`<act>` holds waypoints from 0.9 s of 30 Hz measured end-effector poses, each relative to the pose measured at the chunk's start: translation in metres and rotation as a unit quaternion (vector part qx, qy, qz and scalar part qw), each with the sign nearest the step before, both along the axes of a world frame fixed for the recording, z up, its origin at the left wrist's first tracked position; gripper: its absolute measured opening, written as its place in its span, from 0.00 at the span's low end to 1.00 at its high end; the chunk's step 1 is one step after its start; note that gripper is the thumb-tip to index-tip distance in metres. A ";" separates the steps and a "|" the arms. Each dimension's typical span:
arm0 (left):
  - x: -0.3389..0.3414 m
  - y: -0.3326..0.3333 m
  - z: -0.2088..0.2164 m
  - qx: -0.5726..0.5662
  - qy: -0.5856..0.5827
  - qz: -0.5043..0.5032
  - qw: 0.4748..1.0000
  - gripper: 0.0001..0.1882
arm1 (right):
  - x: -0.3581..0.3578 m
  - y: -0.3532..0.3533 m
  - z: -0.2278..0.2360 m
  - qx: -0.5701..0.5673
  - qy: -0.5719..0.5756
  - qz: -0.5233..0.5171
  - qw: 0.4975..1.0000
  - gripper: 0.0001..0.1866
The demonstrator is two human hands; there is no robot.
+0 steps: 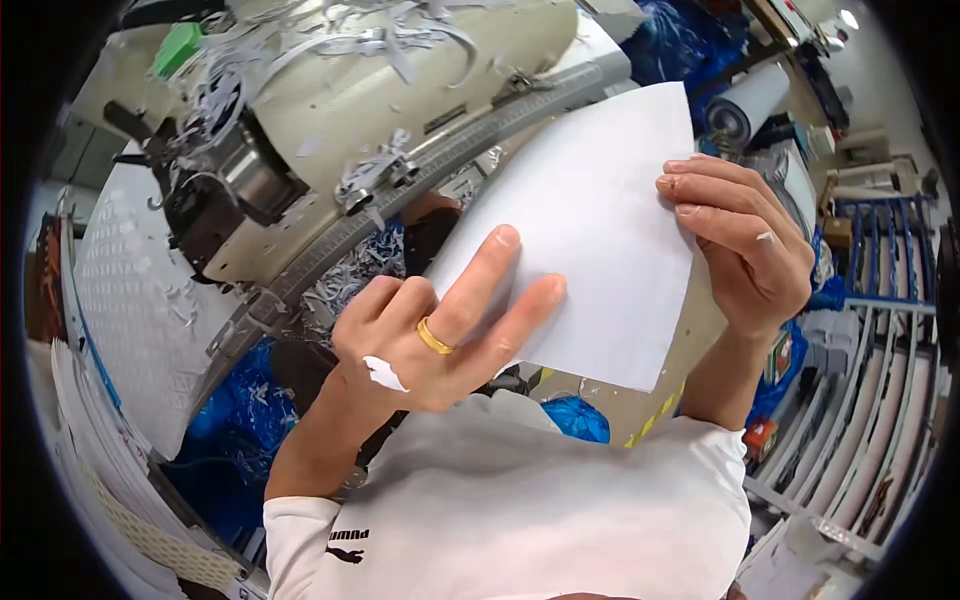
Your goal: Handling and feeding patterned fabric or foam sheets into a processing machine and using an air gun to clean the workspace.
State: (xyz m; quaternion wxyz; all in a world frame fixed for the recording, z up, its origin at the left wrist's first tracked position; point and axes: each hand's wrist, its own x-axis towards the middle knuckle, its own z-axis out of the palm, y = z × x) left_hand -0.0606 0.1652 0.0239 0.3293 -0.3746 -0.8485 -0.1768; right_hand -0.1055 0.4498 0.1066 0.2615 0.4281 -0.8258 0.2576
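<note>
A curved white sheet (610, 230), which looks like paper, is held up in front of my chest. My left hand (430, 340) grips its lower left edge, the index finger and thumb stretched over the upper face and the other fingers curled. A gold ring is on this hand, and a small white scrap (385, 374) clings to its back. At the sheet's right edge, my right hand (745, 235) holds on with its fingers over the face; the thumb is mostly hidden. Another tiny scrap sticks to a right finger. Beyond the sheet lies a cream machine (400, 90) with a metal ruler (480, 125).
Cut paper strips (345, 40) cover the machine top, with more shreds below. A dark metal mechanism (235, 175) stands at its left end, near a white quilted panel (150, 290). Blue plastic (680, 45) lies behind; a rack of rolls (880, 350) stands right.
</note>
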 end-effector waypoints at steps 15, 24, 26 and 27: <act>0.074 -0.204 -0.028 0.115 -0.134 0.434 0.883 0.32 | 0.223 0.277 -0.335 -0.430 -0.224 -0.635 0.602 0.06; 0.103 -0.299 -0.042 -0.125 -0.334 0.472 0.806 0.39 | 0.250 0.176 -0.524 -0.536 -0.534 -0.615 0.222 0.23; 0.109 -0.311 -0.036 -0.125 -0.342 0.454 0.813 0.37 | 0.206 0.159 -0.536 -0.460 -0.568 -0.645 0.222 0.29; 0.113 -0.314 -0.029 -0.121 -0.329 0.479 0.805 0.37 | 0.182 0.154 -0.531 -0.469 -0.581 -0.605 0.276 0.30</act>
